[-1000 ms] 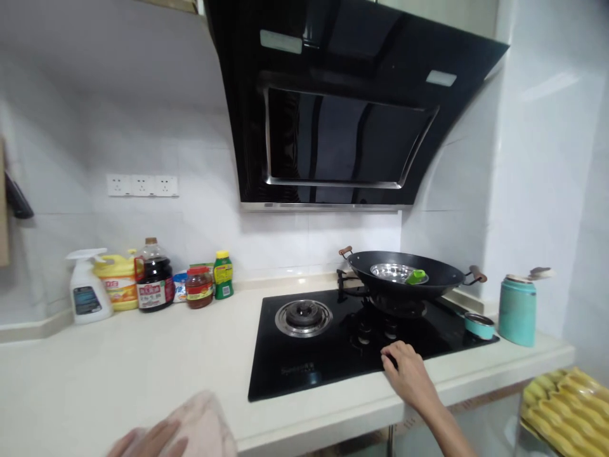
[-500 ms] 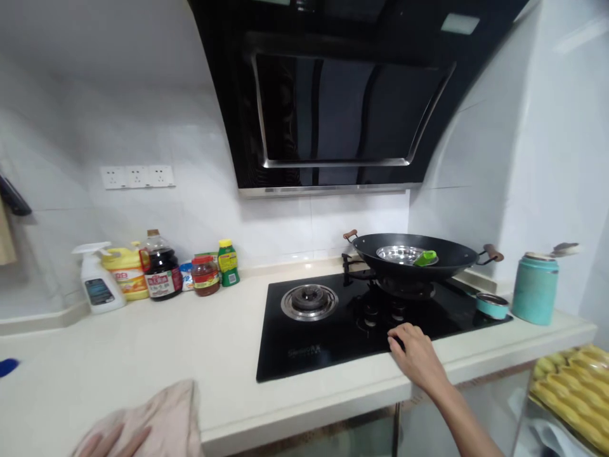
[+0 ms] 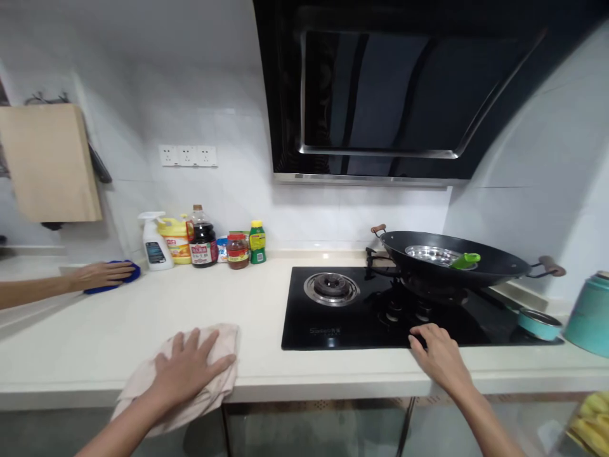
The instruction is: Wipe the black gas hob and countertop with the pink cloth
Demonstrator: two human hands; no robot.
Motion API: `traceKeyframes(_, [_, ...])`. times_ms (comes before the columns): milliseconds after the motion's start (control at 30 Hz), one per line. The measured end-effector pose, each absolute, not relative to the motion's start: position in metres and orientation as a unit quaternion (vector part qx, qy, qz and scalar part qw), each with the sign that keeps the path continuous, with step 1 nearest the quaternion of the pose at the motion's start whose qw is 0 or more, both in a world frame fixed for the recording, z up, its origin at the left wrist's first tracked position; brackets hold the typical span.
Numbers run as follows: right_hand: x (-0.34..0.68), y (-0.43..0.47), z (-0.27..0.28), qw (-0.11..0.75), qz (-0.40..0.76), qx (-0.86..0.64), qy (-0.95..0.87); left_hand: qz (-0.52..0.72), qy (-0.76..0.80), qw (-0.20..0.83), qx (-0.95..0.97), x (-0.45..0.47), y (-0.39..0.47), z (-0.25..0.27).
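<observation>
My left hand (image 3: pixel 188 365) lies spread on a pale pink cloth (image 3: pixel 223 346) at the counter's front edge. Part of the cloth hangs over that edge. Loosely bent, with the thumb apart, my right hand (image 3: pixel 440 355) rests at the front edge of the black gas cooktop (image 3: pixel 356 333) and holds nothing. On the cooktop's right side sits a black wok (image 3: pixel 495 270) with wooden handles. Inside it lie a perforated steel steamer plate (image 3: pixel 425 254) and a bright green-handled item (image 3: pixel 466 260).
Another person's hand (image 3: pixel 102 276) presses a blue cloth (image 3: pixel 128 273) onto the counter at left. Along the wall stand a spray bottle (image 3: pixel 156 244), a dark sauce bottle (image 3: pixel 202 244) and several other containers. A turquoise bowl (image 3: pixel 539 325) and canister (image 3: pixel 592 314) sit right. The range hood (image 3: pixel 380 95) overhangs.
The view has swung left, bringing in the other person's arm and a hanging wooden board. My left hand and the pink cloth now show more fully; my right hand stays at the cooktop edge.
</observation>
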State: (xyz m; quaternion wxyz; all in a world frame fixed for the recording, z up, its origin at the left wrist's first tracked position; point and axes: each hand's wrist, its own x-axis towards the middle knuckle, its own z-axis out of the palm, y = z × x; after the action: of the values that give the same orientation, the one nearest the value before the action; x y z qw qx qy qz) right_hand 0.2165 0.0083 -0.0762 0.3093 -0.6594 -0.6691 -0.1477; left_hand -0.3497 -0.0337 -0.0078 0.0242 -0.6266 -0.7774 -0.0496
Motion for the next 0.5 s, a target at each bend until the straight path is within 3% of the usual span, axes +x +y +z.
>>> traceKeyframes(200, [0.221,0.010,-0.081,0.317,-0.143,-0.657,-0.669,-0.060,-0.751,0.002,-0.658,-0.334,0.023,0.001])
traceKeyframes(367, [0.225,0.010,-0.084,0.315,-0.134,-0.643,-0.685,-0.163,-0.721,0.066,-0.671,-0.368,0.062,0.000])
traceKeyframes(500, [0.229,0.014,-0.089,0.320,-0.136,-0.634,-0.691,-0.130,-0.722,0.102,-0.672,-0.408,0.069,0.000])
